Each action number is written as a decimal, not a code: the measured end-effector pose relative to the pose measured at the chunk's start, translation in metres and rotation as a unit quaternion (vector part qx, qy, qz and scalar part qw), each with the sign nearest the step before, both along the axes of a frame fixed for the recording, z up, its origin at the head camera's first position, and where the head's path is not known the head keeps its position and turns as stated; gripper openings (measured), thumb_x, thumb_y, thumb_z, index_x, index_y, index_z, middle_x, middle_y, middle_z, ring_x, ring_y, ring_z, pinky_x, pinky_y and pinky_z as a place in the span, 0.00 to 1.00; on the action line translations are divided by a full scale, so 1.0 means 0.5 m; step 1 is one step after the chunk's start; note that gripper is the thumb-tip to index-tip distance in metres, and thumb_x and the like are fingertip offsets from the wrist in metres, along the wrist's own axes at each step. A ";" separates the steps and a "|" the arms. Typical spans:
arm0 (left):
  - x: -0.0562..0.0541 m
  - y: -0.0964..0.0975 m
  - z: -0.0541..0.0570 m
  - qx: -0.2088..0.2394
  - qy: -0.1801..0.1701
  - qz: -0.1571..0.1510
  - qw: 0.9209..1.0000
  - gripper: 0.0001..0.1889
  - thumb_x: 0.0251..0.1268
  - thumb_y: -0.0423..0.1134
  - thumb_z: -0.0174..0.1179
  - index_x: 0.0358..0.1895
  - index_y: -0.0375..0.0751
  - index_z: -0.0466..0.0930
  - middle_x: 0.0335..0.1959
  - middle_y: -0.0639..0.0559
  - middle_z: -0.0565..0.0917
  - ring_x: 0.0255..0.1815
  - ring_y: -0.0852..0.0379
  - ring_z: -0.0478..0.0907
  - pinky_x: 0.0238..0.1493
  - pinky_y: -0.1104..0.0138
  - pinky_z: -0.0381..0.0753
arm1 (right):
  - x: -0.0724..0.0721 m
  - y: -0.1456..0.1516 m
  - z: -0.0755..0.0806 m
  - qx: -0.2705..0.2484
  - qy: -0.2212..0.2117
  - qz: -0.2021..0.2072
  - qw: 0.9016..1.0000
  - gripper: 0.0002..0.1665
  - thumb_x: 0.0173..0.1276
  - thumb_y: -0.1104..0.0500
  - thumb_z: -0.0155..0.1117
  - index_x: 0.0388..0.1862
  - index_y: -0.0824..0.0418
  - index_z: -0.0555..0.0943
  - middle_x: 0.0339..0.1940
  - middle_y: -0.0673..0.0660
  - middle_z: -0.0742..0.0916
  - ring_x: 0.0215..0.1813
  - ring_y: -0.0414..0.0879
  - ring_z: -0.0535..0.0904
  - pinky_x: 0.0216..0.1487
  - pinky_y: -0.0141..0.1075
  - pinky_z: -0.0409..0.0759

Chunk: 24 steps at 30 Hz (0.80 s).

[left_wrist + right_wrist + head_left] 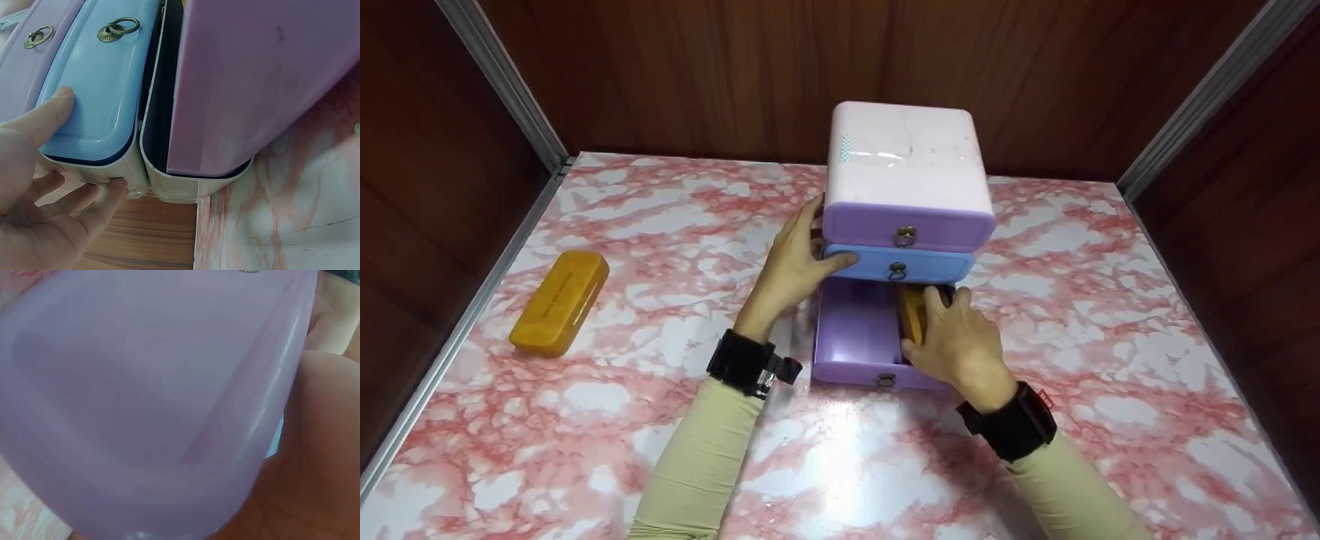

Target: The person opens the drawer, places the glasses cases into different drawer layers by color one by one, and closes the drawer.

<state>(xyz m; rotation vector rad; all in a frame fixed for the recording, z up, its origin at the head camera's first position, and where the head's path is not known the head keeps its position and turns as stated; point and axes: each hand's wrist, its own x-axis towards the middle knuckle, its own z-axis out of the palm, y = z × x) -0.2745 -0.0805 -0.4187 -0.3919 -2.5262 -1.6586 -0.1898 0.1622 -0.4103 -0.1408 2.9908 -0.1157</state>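
A small three-drawer cabinet point(911, 161) with a pale pink top stands on the table. Its bottom purple drawer point(855, 322) is pulled out, while the blue middle drawer point(107, 73) and the purple top drawer point(870, 225) are pushed in. My left hand point(791, 262) holds the cabinet's left side, thumb on the blue drawer front and fingers against the side wall. Inside the bottom drawer's right part, my right hand point(964, 341) grips a yellow case point(913, 311), partly hidden by the fingers. In the right wrist view, the purple drawer front blocks the fingers.
Another yellow glasses case point(561, 304) with faint lettering lies on the left of the red-and-white marbled table point(660, 420). Brown wooden panels point(720, 75) with metal edge strips enclose the back and sides. The cabinet stands close to the back panel.
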 end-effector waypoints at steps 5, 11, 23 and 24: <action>0.000 -0.001 -0.002 0.004 0.004 -0.003 1.000 0.57 0.61 0.46 0.80 0.87 0.42 0.51 0.77 0.36 0.69 0.69 0.40 0.79 0.71 0.52 0.79 | -0.004 -0.004 -0.001 0.014 -0.006 0.000 1.000 0.45 0.68 0.36 0.69 0.70 0.63 0.66 0.61 0.80 0.73 0.35 0.63 0.83 0.31 0.53 0.87; -0.001 -0.002 -0.002 -0.003 0.011 -0.002 1.000 0.56 0.62 0.46 0.80 0.86 0.42 0.51 0.77 0.36 0.69 0.69 0.40 0.79 0.70 0.52 0.80 | -0.004 -0.007 0.001 0.019 -0.018 -0.002 1.000 0.47 0.68 0.36 0.69 0.73 0.62 0.64 0.62 0.81 0.72 0.32 0.60 0.81 0.31 0.52 0.87; -0.001 -0.001 -0.003 -0.002 0.005 0.000 1.000 0.56 0.61 0.45 0.80 0.87 0.44 0.51 0.78 0.37 0.68 0.70 0.40 0.78 0.71 0.53 0.80 | -0.008 -0.005 0.003 0.027 -0.025 0.001 0.999 0.50 0.68 0.34 0.69 0.74 0.63 0.62 0.63 0.82 0.71 0.33 0.61 0.82 0.33 0.54 0.88; -0.001 -0.001 -0.002 -0.004 0.005 0.002 1.000 0.56 0.61 0.46 0.80 0.87 0.44 0.51 0.78 0.37 0.68 0.70 0.40 0.78 0.71 0.54 0.80 | -0.008 -0.005 0.003 0.028 -0.027 0.001 0.999 0.51 0.68 0.34 0.68 0.75 0.63 0.62 0.64 0.82 0.71 0.33 0.61 0.82 0.34 0.54 0.88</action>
